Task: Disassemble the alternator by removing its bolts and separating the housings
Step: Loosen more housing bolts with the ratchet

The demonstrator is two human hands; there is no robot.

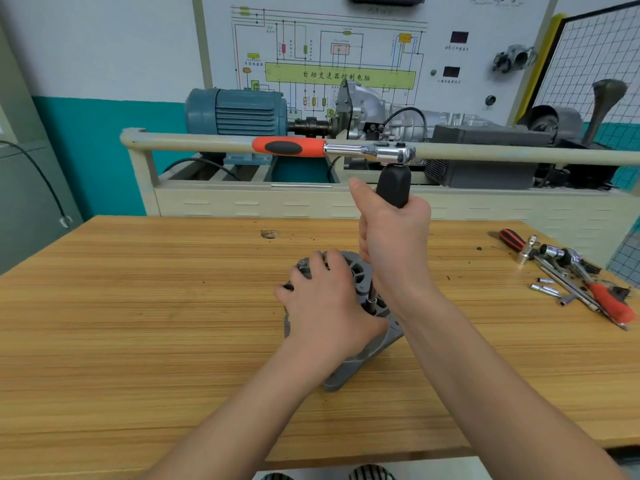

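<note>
Grey cast-metal alternator [360,341] sits on wooden table [138,341], centre. L hand [329,303] rests flat on housing, fingers relaxed. R hand [394,244] grips black extension handle [393,185] under orange-grip chrome ratchet [332,148].

Matt grey cast-metal alternator [360,344] on grained wooden bench [138,323]; glossy chrome ratchet [374,152] with orange rubbery grip.
</note>
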